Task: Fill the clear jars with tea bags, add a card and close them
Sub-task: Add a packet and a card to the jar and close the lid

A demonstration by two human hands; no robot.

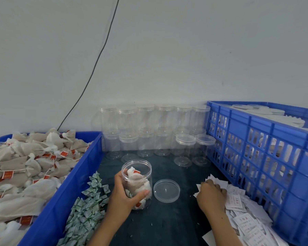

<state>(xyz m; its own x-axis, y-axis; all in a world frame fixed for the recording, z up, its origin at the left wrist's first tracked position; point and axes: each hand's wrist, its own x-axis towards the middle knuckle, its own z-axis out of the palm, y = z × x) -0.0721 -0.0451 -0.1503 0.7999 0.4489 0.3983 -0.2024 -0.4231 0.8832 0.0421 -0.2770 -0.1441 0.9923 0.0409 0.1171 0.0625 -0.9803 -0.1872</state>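
jar [137, 183] in left grip [124, 190], lidless

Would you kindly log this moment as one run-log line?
left hand: grips open jar, tea bags inside | right hand: on card pile | lid: off, beside jar | card: not yet added

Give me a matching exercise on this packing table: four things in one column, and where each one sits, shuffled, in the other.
Things
1. open jar
2. loose lid
3. white cards
4. pile of tea bags

Places
A. in the blue bin on the left
B. held in the left hand
C. flat on the dark table, right of the open jar
D. under the right hand, beside the blue crate

Pairs: 1-B, 2-C, 3-D, 4-A
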